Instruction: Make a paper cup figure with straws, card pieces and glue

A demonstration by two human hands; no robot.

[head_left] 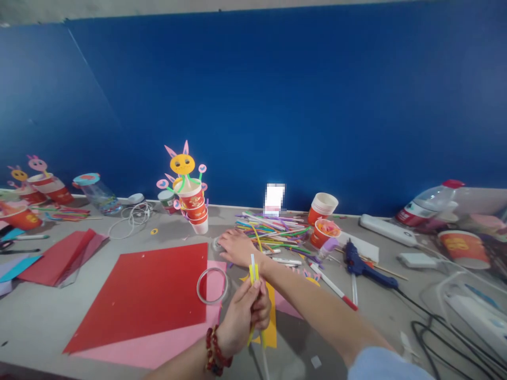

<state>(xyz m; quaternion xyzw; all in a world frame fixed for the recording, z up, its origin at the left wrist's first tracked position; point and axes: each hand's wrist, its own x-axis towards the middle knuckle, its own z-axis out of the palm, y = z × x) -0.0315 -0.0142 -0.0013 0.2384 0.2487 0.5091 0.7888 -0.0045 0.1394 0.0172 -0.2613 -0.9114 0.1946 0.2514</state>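
Held upright in my left hand is a thin white stick with a yellow strip at its upper part; yellow lengths and a pale stick end hang below the fist. My right hand reaches across above it, fingers stretched out and bent down at a small clear tape roll. Whether the fingertips grip the roll is unclear. Under the left hand lies a yellow sheet with cut-outs. A large ring-shaped tape roll rests on red paper and pink paper.
A stacked-cup figure with a yellow rabbit head stands at the back. Behind my right hand lies a pile of coloured pipe cleaners. Paper cups, a blue glue gun, cables and a bottle crowd the right. Folded red paper lies left.
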